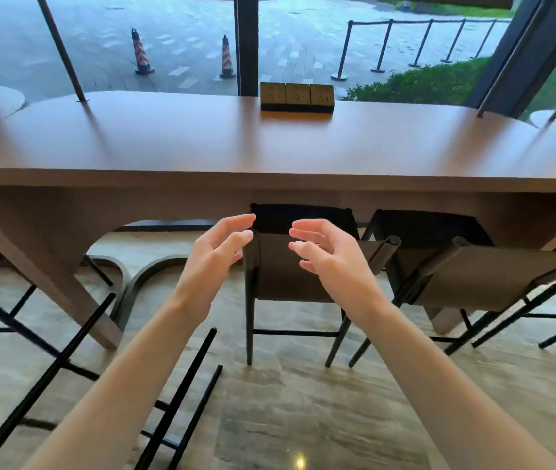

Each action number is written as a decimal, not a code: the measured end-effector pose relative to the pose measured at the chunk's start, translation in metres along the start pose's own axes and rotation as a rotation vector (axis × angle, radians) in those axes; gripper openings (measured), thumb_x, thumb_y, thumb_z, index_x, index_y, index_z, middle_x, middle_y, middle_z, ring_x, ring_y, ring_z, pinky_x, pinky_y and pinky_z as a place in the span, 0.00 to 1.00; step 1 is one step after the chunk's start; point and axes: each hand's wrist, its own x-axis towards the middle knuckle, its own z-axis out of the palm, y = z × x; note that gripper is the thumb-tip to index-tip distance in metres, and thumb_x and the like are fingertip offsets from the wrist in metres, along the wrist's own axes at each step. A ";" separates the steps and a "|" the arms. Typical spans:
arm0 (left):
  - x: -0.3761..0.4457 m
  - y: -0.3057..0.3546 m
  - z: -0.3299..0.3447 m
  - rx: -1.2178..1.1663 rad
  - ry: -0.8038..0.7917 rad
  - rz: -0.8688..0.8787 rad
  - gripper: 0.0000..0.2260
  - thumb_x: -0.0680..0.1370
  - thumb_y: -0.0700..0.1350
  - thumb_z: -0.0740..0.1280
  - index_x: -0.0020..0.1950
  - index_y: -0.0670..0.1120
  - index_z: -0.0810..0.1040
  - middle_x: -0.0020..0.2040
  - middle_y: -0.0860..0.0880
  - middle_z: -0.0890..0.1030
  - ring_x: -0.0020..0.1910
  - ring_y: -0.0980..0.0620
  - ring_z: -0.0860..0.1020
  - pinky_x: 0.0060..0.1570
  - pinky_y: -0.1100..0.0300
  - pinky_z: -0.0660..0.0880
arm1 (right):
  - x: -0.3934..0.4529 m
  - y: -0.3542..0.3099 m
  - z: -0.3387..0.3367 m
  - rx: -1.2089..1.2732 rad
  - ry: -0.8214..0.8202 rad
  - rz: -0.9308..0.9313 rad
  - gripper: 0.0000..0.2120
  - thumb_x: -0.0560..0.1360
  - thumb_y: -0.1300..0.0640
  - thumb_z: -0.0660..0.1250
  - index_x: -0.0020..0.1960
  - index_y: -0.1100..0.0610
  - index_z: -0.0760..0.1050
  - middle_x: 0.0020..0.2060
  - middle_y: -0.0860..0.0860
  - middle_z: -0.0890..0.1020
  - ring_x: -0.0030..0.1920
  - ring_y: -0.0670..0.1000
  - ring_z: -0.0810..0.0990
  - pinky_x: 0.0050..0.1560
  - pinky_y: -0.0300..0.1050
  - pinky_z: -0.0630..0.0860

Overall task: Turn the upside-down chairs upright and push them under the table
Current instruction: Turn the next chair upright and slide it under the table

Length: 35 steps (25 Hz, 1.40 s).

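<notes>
A person's left hand (217, 247) and right hand (326, 252) hover palms inward, fingers loosely spread and grasping nothing, just in front of an upright dark chair (290, 266) tucked partly under the long wooden table (168, 144). A second upright chair (473, 273) stands beside it on the right; black chair legs (181, 395) slant across the floor at lower left.

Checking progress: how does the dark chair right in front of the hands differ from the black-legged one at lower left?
The dark fabric-backed chair stands upright with its seat under the brown wooden table; the black-legged chair lies tipped, legs slanting up, out on the floor. Both have thin black legs. Neither the left hand nor the right hand touches a chair.
</notes>
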 end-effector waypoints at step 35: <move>-0.602 -0.011 -0.172 -0.110 0.508 -0.058 0.20 0.70 0.62 0.65 0.61 0.61 0.81 0.65 0.57 0.80 0.65 0.59 0.77 0.67 0.53 0.71 | -0.484 -0.092 0.246 0.161 -0.525 -0.029 0.18 0.79 0.58 0.65 0.68 0.51 0.74 0.60 0.44 0.81 0.61 0.42 0.79 0.64 0.51 0.77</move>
